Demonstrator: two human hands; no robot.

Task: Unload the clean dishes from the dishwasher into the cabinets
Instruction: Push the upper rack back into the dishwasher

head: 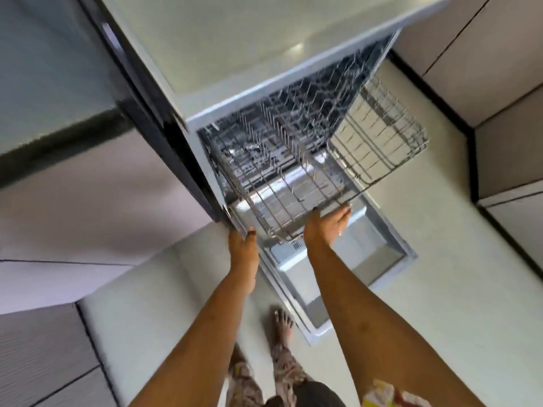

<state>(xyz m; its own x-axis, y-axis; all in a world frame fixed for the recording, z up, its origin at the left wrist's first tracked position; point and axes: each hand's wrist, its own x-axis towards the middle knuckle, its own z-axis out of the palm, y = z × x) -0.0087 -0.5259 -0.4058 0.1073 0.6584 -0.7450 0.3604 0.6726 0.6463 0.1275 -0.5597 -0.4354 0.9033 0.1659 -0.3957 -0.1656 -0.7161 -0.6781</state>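
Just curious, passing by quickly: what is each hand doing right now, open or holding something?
Left hand: at the left front corner of the rack; grip cannot be told.
Right hand: open, straight fingers against the rack's front rim.

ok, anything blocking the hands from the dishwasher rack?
Nothing visible. The right hand touches the front rim of the pulled-out rack, and the left hand is at its left front corner. The open door lies below, out of the way. No dishes show in the rack.
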